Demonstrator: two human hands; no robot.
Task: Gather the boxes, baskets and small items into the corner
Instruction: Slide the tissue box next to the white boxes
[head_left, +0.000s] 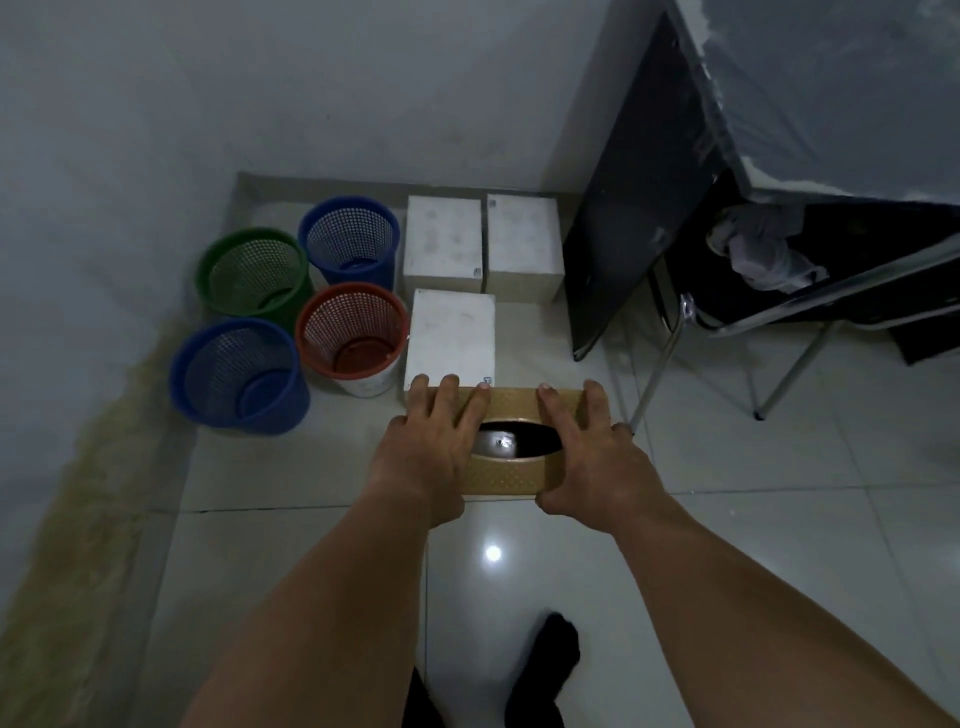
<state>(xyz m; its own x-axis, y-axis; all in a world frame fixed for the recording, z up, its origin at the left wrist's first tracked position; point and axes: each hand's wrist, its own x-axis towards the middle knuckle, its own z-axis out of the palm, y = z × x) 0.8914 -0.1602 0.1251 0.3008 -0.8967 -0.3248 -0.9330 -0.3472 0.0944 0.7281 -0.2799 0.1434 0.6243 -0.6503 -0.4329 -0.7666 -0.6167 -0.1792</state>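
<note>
**Gold box sits crosswise against the white boxes**

Both hands are on the gold tissue box (511, 478), centre frame, down on the tiled floor (727, 467). It lies crosswise, its long axis running left to right and its oval opening facing up. The left hand (431, 441) clamps the left end and the right hand (597, 447) the right end. Fingers spread over the top, thumbs hooked on the near side. The far edge touches the near white box (451, 335), which points up-frame. Two more white boxes (442, 239) sit behind it. At left stand the green basket (254, 270), far blue basket (350, 236), red basket (353, 327) and near blue basket (239, 369).
</note>
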